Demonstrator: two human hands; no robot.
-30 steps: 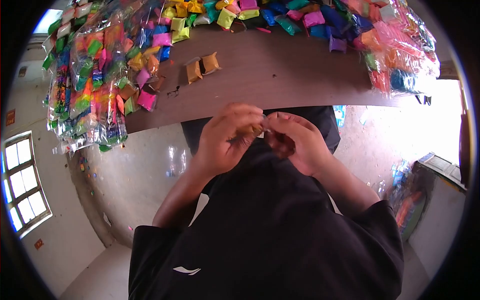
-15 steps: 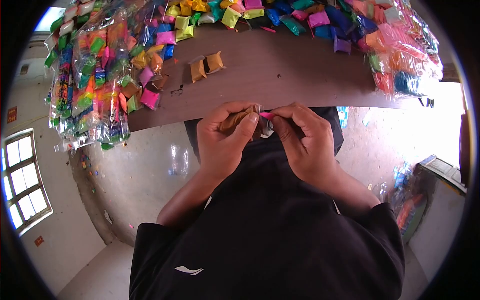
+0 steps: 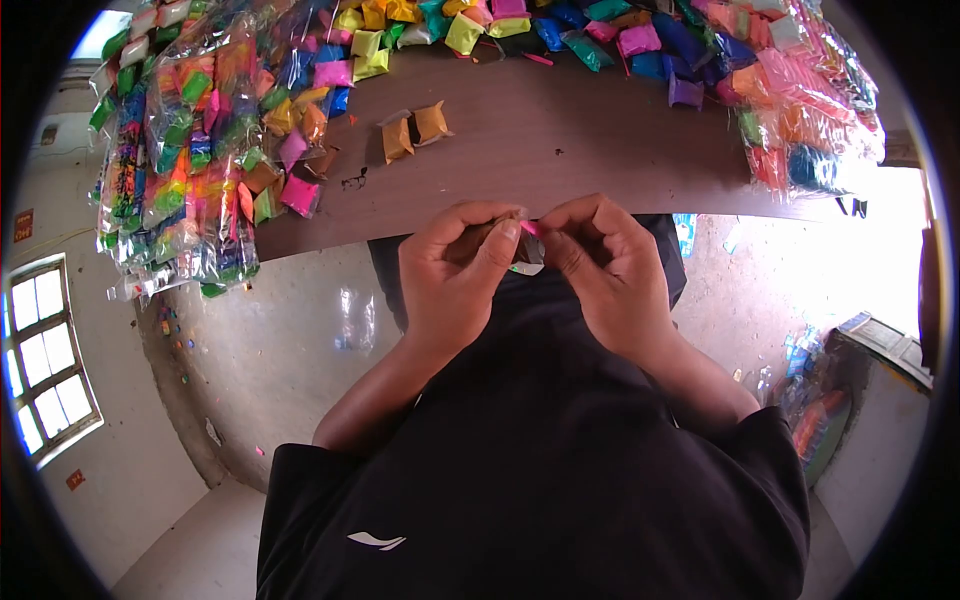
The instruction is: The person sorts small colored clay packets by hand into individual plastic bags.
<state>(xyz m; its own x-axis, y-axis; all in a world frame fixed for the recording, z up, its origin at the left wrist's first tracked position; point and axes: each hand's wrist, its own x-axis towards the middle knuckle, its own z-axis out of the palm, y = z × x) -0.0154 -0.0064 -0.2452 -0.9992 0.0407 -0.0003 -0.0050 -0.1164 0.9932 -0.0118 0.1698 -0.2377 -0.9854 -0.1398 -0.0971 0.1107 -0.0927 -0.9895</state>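
Observation:
Both hands meet just in front of the table's near edge, above my lap. My left hand (image 3: pixel 455 265) is closed, thumb against bent fingers, on a small clear plastic packet (image 3: pixel 526 256). Most of the packet is hidden by the fingers, with a brownish part showing near the thumb. A small bright pink piece (image 3: pixel 530 228) sits between the two sets of fingertips. My right hand (image 3: pixel 612 265) pinches at that pink piece, thumb and forefinger together. Farther in on the table lie two orange-brown packets (image 3: pixel 431 122), side by side.
Colourful small packets (image 3: pixel 465 35) line the table's (image 3: pixel 560 150) far side. Clear bags of packets are heaped at the left (image 3: pixel 190 170) and right (image 3: pixel 800 120). Dark scraps (image 3: pixel 355 181) lie on the tabletop. A window (image 3: pixel 52 355) is in the left wall.
My hands have turned slightly, and the brown contents in my left hand show less now. The pink piece has shifted slightly left; the packets on the table rest as before.

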